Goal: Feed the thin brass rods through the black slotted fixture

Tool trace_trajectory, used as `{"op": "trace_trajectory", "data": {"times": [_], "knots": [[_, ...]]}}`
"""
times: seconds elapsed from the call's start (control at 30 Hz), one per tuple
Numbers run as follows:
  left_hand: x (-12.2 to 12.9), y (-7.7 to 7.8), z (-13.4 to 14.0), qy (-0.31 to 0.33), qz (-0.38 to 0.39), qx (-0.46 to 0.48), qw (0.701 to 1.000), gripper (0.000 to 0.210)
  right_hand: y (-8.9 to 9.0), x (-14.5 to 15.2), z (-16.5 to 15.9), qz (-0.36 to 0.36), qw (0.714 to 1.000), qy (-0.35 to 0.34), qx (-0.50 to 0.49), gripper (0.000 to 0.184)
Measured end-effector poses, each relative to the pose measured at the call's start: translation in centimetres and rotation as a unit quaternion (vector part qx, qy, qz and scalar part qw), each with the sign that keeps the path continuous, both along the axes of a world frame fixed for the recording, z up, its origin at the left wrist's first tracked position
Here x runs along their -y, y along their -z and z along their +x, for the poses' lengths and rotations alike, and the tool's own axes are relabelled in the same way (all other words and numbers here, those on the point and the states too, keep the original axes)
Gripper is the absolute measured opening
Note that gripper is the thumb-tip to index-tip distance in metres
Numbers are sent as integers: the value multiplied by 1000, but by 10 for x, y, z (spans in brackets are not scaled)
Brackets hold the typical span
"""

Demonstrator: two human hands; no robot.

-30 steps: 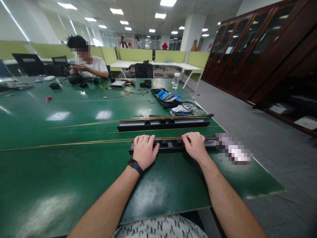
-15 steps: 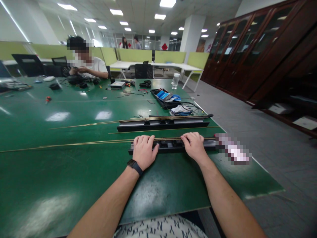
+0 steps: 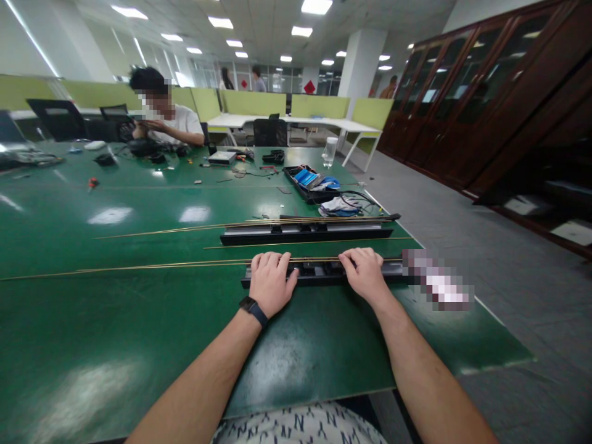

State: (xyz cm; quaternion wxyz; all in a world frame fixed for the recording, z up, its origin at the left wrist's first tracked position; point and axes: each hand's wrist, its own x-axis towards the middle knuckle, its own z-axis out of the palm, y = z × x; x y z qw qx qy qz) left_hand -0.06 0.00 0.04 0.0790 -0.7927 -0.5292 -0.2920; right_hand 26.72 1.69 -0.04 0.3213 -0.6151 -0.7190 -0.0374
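A long black rail (image 3: pixel 319 280) with a silvery channel lies crosswise in front of me on the green tabletop. Thin brass-coloured rods (image 3: pixel 194 264) run along its far edge and stretch far out to the left. My left hand (image 3: pixel 271 280) is curled over the rail's left part, fingers bent down on the rods, thumb toward the near side. Toward the right end, my right hand (image 3: pixel 363 271) has thumb and fingers closed at the same rods. The fingertips of both hands are partly hidden behind the rail.
Beyond lies a second black rail (image 3: pixel 305 236) with more brass rods on it, and a single rod (image 3: pixel 240 246) in between. A blurred-out object (image 3: pixel 439 280) is at right. Farther off are a black tray (image 3: pixel 308 185), a clear cup (image 3: pixel 330 151) and a seated person (image 3: pixel 171 120).
Both hands keep their hold at the near rail, with hardly any movement. The whole view has shifted slightly. Across the table, the seated person's head has turned a little.
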Motion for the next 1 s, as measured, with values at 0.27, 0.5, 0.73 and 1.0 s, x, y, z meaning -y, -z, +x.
{"op": "trace_trajectory", "data": {"times": [0.27, 0.5, 0.73, 1.0], "knots": [[0, 0, 0, -3, -5, -2, 1000, 35, -4, 2, -1, -8, 1000, 2, -7, 29], [1, -1, 0, -2, -7, -3, 1000, 36, -4, 2, -2, -3, 1000, 7, -4, 29], [0, -1, 0, -3, -3, -3, 1000, 36, -2, 1, -1, -3, 1000, 3, -1, 28], [0, 0, 0, -5, 0, -5, 1000, 36, -3, 3, -2, 0, 1000, 9, -13, 28]]}}
